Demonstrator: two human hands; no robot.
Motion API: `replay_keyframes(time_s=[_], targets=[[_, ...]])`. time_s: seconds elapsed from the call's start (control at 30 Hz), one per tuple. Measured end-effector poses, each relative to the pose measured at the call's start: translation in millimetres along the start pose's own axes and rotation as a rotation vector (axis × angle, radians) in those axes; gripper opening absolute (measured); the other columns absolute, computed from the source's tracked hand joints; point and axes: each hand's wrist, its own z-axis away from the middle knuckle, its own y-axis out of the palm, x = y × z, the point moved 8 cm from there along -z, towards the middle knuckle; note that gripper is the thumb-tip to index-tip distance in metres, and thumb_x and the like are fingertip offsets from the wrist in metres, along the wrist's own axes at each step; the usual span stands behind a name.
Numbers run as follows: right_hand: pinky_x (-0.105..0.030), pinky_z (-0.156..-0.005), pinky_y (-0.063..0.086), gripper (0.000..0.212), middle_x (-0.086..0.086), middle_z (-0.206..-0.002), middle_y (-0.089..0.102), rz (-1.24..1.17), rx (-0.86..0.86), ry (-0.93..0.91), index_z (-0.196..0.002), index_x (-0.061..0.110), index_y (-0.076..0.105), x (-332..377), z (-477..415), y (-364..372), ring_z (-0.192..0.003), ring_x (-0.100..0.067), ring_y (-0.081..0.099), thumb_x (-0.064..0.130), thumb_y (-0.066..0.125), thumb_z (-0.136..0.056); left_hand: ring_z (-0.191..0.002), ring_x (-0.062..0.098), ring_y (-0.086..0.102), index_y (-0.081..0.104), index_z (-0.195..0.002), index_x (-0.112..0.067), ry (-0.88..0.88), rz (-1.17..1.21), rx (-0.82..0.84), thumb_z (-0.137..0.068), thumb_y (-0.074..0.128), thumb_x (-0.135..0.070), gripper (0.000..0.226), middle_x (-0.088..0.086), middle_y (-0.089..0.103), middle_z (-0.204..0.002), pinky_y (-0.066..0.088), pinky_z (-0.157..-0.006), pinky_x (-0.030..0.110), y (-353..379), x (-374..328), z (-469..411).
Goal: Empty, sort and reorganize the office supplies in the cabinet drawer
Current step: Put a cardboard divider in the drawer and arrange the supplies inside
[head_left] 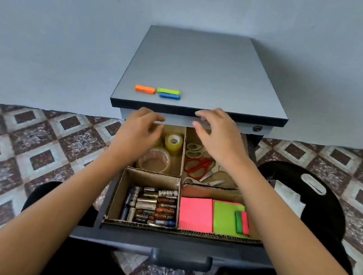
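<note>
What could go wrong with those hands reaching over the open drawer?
1. The right hand hovers over the scissors; grabbing without looking might poke a finger.
2. The orange block, green block and blue block sit near the front edge of the cabinet top; the left hand could knock them into the drawer.

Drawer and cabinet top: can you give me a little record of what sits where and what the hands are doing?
drawer: pulled out, split by cardboard dividers
far left compartment: tape rolls
far right compartment: scissors, one pair red-handled
near left compartment: batteries
near right compartment: pink sticky notes beside green sticky notes
cabinet top: orange pad, green pad, blue pad, front left
left hand: open, above the tape rolls, holding nothing
right hand: open, above the scissors, holding nothing
</note>
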Motion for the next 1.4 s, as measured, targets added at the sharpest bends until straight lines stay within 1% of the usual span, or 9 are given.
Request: replay_keyframes(time_s=[0.1, 0.23, 0.4, 0.57, 0.67, 0.9, 1.03, 1.17, 1.4], targets=[[-0.035, -0.093, 0.045, 0.036, -0.006, -0.118, 0.056, 0.018, 0.03, -0.052, -0.129, 0.016, 0.055, 18.9, -26.3, 10.1, -0.112, -0.019, 0.051, 0.029, 0.05, -0.096, -0.111, 0.021, 0.052, 0.062, -0.116, -0.009, -0.045, -0.031, -0.059, -0.093, 0.054, -0.016, 0.026, 0.009, 0.056, -0.119, 0.038, -0.091, 0.024, -16.2, 17.7, -18.8], [-0.037, -0.092, 0.045, 0.036, -0.008, -0.118, 0.055, 0.068, 0.059, -0.108, -0.129, 0.015, 0.056, 39.3, -60.9, 27.6, -0.111, -0.023, 0.051, 0.029, 0.051, -0.096, -0.108, 0.028, 0.054, 0.058, -0.123, -0.008, -0.082, -0.046, -0.1, -0.093, 0.053, -0.015, 0.031, 0.013, 0.05, -0.124, 0.041, -0.091, 0.03, -31.2, 31.7, -43.3], [-0.039, -0.095, 0.041, 0.037, -0.009, -0.123, 0.05, 0.143, 0.101, -0.099, -0.132, 0.02, 0.054, 54.5, -98.7, 41.9, -0.118, -0.026, 0.043, 0.032, 0.047, -0.097, -0.116, 0.036, 0.049, 0.042, -0.139, -0.007, -0.098, -0.152, 0.001, -0.097, 0.047, -0.016, 0.043, 0.017, 0.037, -0.138, 0.039, -0.101, 0.039, -31.6, 46.1, -71.2], [-0.042, -0.097, 0.034, 0.04, -0.01, -0.129, 0.042, 0.284, 0.199, -0.092, -0.136, 0.027, 0.05, 65.3, -120.2, 56.0, -0.122, -0.029, 0.037, 0.038, 0.039, -0.099, -0.117, 0.036, 0.047, 0.054, -0.127, 0.001, -0.102, -0.248, 0.152, -0.097, 0.041, -0.013, 0.035, 0.022, 0.042, -0.131, 0.034, -0.103, 0.038, -27.9, 55.8, -88.5], [-0.043, -0.097, 0.031, 0.037, -0.01, -0.13, 0.039, 0.322, 0.261, -0.07, -0.131, 0.027, 0.055, 64.7, -126.1, 64.9, -0.122, -0.031, 0.034, 0.037, 0.039, -0.099, -0.117, 0.034, 0.047, 0.063, -0.116, 0.0, -0.093, -0.255, 0.203, -0.097, 0.041, -0.014, 0.032, 0.02, 0.047, -0.124, 0.036, -0.102, 0.037, -25.1, 61.5, -91.8], [-0.041, -0.094, 0.035, 0.029, -0.01, -0.124, 0.043, 0.306, 0.222, -0.065, -0.119, 0.023, 0.064, 67.4, -128.5, 69.0, -0.117, -0.029, 0.037, 0.029, 0.049, -0.096, -0.109, 0.031, 0.051, 0.063, -0.118, -0.008, -0.079, -0.246, 0.149, -0.096, 0.044, -0.014, 0.029, 0.017, 0.052, -0.12, 0.04, -0.095, 0.035, -28.0, 60.3, -90.0], [-0.04, -0.095, 0.035, 0.026, -0.011, -0.125, 0.042, 0.306, 0.222, -0.045, -0.116, 0.017, 0.063, 69.9, -131.5, 68.8, -0.117, -0.029, 0.037, 0.024, 0.053, -0.093, -0.108, 0.029, 0.05, 0.062, -0.117, -0.007, -0.11, -0.216, 0.2, -0.094, 0.045, -0.013, 0.029, 0.017, 0.053, -0.118, 0.038, -0.09, 0.031, -28.1, 59.3, -93.4], [-0.041, -0.095, 0.036, 0.026, -0.012, -0.125, 0.041, 0.299, 0.229, -0.036, -0.115, 0.017, 0.062, 70.6, -132.9, 68.5, -0.117, -0.03, 0.036, 0.022, 0.054, -0.092, -0.11, 0.027, 0.05, 0.063, -0.119, -0.006, -0.11, -0.215, 0.255, -0.098, 0.04, -0.016, 0.033, 0.016, 0.054, -0.117, 0.034, -0.086, 0.027, -26.6, 56.2, -95.1], [-0.04, -0.093, 0.035, 0.024, -0.011, -0.125, 0.042, 0.249, 0.209, -0.052, -0.113, 0.019, 0.061, 73.1, -128.1, 64.4, -0.117, -0.03, 0.037, 0.025, 0.055, -0.091, -0.103, 0.027, 0.054, 0.064, -0.114, -0.008, -0.073, -0.234, 0.202, -0.096, 0.045, -0.016, 0.027, 0.014, 0.054, -0.114, 0.036, -0.083, 0.026, -30.0, 53.9, -93.9]])
